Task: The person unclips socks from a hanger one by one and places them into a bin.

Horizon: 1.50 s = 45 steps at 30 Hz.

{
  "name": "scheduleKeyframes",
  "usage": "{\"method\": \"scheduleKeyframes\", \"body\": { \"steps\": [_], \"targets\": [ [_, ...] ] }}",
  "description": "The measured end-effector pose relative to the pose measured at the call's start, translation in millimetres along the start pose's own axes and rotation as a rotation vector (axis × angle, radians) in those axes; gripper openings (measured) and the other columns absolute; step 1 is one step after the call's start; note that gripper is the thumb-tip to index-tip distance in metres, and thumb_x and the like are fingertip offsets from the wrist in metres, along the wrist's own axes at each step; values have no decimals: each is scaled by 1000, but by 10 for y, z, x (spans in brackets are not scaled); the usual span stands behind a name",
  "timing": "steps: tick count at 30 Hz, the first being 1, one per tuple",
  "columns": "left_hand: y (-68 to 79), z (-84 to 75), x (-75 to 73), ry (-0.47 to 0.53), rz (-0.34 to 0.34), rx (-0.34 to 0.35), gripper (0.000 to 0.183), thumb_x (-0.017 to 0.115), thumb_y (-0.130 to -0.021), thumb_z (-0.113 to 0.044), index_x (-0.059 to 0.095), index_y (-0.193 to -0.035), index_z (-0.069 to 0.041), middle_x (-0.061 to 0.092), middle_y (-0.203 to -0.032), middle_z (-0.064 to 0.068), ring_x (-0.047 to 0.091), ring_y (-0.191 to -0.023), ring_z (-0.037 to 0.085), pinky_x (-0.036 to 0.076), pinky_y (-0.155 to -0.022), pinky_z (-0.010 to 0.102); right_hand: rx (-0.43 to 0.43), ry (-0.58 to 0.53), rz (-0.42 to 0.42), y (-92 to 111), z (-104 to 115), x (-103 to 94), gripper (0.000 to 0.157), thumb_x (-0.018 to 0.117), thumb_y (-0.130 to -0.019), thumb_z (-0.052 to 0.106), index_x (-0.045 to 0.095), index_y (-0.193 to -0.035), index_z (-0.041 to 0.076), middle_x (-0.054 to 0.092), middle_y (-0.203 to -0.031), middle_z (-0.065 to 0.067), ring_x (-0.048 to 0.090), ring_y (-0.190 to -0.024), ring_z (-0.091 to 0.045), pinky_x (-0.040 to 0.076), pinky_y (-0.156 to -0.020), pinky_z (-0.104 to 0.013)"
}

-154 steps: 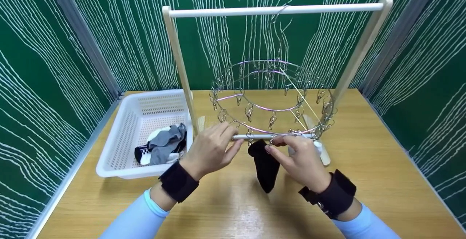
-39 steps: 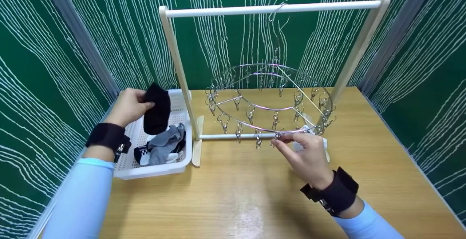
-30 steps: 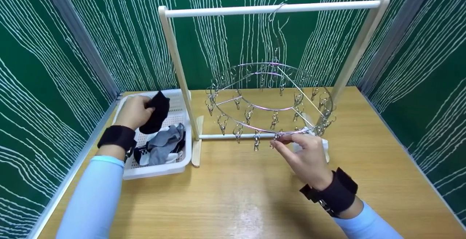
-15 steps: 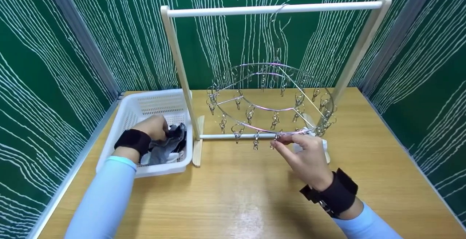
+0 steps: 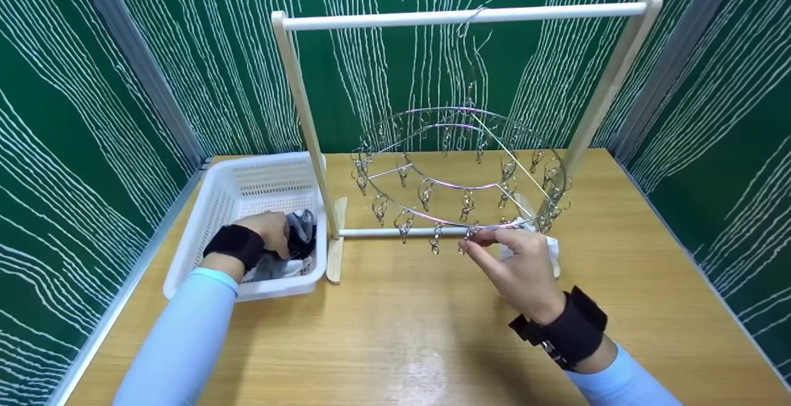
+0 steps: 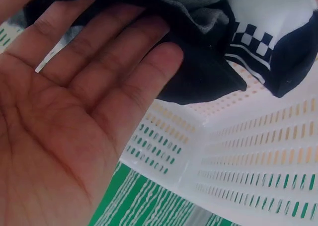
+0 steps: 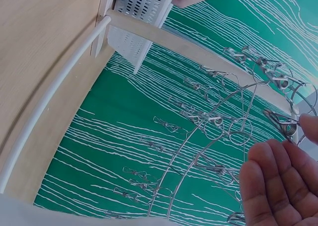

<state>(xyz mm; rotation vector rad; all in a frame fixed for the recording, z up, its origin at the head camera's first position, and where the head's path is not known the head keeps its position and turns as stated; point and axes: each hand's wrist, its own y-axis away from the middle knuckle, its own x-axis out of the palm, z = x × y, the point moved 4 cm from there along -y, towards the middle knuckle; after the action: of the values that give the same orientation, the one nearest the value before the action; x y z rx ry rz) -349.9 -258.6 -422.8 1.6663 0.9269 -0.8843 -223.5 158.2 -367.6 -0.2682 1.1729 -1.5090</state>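
Observation:
My left hand (image 5: 272, 230) is down in the white plastic basket (image 5: 196, 220), among socks. In the left wrist view its fingers (image 6: 139, 87) are extended, the tips against a black sock (image 6: 198, 74); the thumb is mostly out of sight. Close by lie a grey sock (image 5: 269, 267) and a white-and-black sock with a checkered band (image 6: 254, 42). My right hand (image 5: 519, 264) pinches a metal clip (image 7: 283, 124) on the front rim of the round clip hanger (image 5: 432, 217), the thumb and forefinger at its handles. No sock hangs from that clip.
A wooden rack with a white top bar (image 5: 383, 20) carries the hanger by its hook. Several more clips dangle around both rings. Something white (image 5: 552, 248) shows behind my right hand. Green walls with white lines surround the wooden table (image 5: 383, 344).
Earlier a black sock was at the hanger between both hands. My left hand then carried it over the basket and lowered into the socks. The right hand stays at the hanger's front rim.

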Motion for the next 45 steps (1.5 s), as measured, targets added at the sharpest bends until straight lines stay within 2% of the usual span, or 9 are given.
{"method": "scheduleKeyframes", "body": {
  "steps": [6,11,14,18,25,30,34,40,45],
  "targets": [
    [90,-17,-80,53,2,55,26,86,-88,-29,71,-75,-12,59,-70,-5,53,-67,14,44,-62,26,1,-14,6,3,1,-4,15,92,-78,-6,82,-87,1,83,-83,-7,77,-74,-17,53,-82,-8],
    [205,-65,-289,116,-107,131,33,78,-96,-41,81,-90,-8,72,-79,-2,61,-74,16,54,-73,31,1,-23,3,-1,7,-12,14,92,-79,-5,82,-86,2,83,-82,-6,76,-74,-16,52,-82,-9],
    [276,-90,-417,146,-205,106,41,74,-100,-43,80,-107,-3,78,-97,8,67,-86,23,58,-85,42,-3,-26,-2,-12,12,-17,14,92,-79,-5,82,-86,2,83,-82,-6,76,-74,-16,53,-82,-8],
    [374,-147,-551,192,-369,81,50,71,-102,-44,73,-121,2,76,-111,20,69,-97,32,59,-90,51,-10,-20,-5,-25,14,-18,14,92,-79,-5,82,-86,2,83,-82,-6,77,-73,-18,53,-82,-8],
    [565,-392,-660,223,-681,157,44,71,-105,-40,69,-118,1,74,-101,19,68,-89,33,58,-82,48,-12,-4,11,-34,17,-20,13,92,-80,-4,82,-88,2,83,-84,-6,78,-74,-20,53,-83,-8],
    [759,-731,-683,176,-907,326,35,75,-103,-33,71,-109,1,75,-96,19,70,-86,33,61,-79,46,-20,-1,16,-33,19,-27,13,92,-80,-4,82,-88,2,83,-84,-7,78,-73,-21,53,-82,-7],
    [890,-1036,-668,119,-1017,521,31,79,-100,-30,72,-106,0,77,-98,17,74,-90,32,65,-82,44,-32,-10,14,-40,13,-24,14,91,-79,-5,82,-87,1,83,-83,-7,77,-72,-21,54,-81,-7],
    [974,-1437,-602,44,-1060,750,32,81,-97,-27,76,-112,2,80,-110,20,79,-103,33,66,-94,44,-45,-2,-9,-47,10,-35,15,92,-78,-6,81,-86,0,82,-81,-7,76,-71,-19,53,-80,-8],
    [1025,-1739,-521,-17,-1040,871,34,81,-97,-27,77,-117,1,80,-116,20,79,-109,32,65,-99,42,-41,-1,-7,-50,5,-38,15,92,-78,-6,81,-87,0,82,-82,-8,77,-72,-19,54,-80,-8]
  ]
}}
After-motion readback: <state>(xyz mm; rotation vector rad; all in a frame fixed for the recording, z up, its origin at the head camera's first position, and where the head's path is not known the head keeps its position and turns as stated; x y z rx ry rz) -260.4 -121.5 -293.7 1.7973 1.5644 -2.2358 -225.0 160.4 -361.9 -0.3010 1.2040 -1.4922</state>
